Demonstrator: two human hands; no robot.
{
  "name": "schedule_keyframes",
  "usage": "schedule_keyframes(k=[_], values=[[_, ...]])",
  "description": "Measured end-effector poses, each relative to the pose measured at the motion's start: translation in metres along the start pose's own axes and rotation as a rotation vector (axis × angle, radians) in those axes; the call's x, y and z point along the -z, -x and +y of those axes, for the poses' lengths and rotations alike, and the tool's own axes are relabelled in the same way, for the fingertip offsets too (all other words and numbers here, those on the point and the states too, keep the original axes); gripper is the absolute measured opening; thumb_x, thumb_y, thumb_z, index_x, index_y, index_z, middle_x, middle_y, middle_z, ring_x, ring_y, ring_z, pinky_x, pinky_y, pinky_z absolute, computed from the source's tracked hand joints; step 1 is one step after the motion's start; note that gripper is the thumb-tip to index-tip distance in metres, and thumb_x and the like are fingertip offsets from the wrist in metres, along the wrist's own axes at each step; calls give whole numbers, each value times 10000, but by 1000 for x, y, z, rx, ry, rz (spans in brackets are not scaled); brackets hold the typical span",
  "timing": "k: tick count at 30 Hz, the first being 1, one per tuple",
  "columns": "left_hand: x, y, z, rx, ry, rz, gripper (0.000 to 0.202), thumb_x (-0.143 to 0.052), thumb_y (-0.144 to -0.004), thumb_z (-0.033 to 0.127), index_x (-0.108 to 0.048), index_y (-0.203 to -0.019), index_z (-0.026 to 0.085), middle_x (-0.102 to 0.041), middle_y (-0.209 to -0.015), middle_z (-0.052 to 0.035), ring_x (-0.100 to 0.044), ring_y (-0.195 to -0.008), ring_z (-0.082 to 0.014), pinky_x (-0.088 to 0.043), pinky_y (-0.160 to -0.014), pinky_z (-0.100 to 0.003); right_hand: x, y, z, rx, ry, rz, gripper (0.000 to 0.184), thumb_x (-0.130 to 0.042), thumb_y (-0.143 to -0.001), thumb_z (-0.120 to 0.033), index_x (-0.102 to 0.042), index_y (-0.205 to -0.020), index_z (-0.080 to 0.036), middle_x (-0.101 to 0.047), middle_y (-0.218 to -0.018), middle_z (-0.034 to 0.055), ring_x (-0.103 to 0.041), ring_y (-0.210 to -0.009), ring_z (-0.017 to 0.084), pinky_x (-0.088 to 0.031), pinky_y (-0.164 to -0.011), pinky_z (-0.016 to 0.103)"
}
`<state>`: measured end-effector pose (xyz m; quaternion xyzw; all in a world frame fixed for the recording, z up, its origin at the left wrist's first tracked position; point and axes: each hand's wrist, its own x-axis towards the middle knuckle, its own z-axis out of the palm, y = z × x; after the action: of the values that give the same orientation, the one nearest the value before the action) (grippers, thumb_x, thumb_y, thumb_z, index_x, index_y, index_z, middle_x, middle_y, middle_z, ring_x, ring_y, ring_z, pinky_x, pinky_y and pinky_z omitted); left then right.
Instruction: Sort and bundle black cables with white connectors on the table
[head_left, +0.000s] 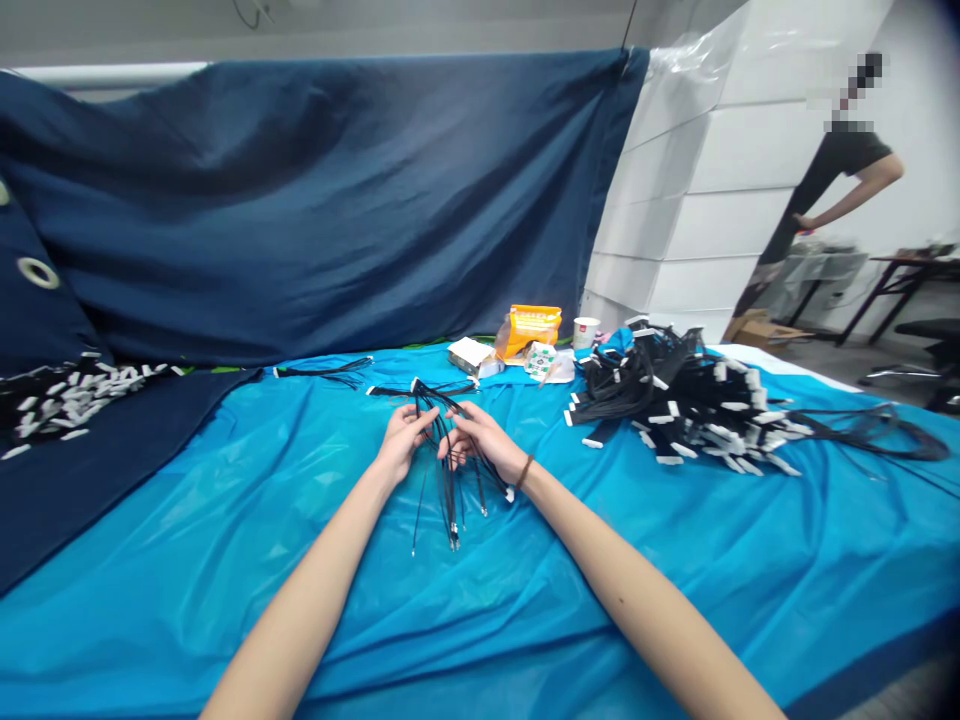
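Both my hands meet over the middle of the blue plastic table cover (pixel 300 560). My left hand (pixel 401 442) and my right hand (pixel 480 440) each pinch a small bundle of thin black cables (pixel 448 480). The cables hang down between my hands, metal tips pointing toward me, and some white-tagged ends fan out behind my fingers. A dark band sits on my right wrist.
A large heap of black cables with white tags (pixel 690 405) lies to the right. Behind it stand an orange packet (pixel 531 328), a small white box (pixel 470 354) and a paper cup (pixel 586 332). More tagged cables (pixel 67 395) lie far left on dark blue cloth. A person (pixel 832 190) stands at far right.
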<state>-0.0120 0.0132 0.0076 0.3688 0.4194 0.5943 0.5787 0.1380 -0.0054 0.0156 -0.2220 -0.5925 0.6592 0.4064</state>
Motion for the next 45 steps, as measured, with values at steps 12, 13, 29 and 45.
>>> schedule_keyframes(k=[12, 13, 29, 45], values=[[0, 1, 2, -114, -3, 1, 246, -704, -605, 285, -600, -766, 131, -605, -754, -20, -553, -641, -84, -421, -597, -202, 1, 1, -5, -36, 10, 30, 289, -411, -824, -480, -383, -902, -203, -649, -601, 16, -582, -446, 120, -365, -418, 174], [0, 1, 2, -130, -11, 25, 253, -710, -592, 296, -599, -748, 131, -592, -728, -10, -538, -619, -78, -412, -578, -199, 1, 1, -6, -37, 13, 32, 289, -417, -822, -480, -386, -893, -201, -649, -600, 17, -581, -444, 118, -362, -417, 172], [1, -1, 10, -22, 207, 64, 129, -590, -641, 64, -584, -756, 122, -582, -660, 4, -514, -542, -59, -397, -509, -181, -1, 0, 0, -87, 71, 47, 224, -485, -790, -386, -389, -773, -185, -613, -515, -8, -587, -427, 120, -382, -399, 166], [1, 0, 4, -132, 54, 80, 282, -724, -554, 251, -558, -750, 135, -566, -646, 24, -547, -587, -69, -434, -598, -200, 4, -2, 11, -13, 250, 32, 347, -646, -653, -445, -534, -615, -119, -591, -542, 4, -574, -463, 97, -383, -436, 177]])
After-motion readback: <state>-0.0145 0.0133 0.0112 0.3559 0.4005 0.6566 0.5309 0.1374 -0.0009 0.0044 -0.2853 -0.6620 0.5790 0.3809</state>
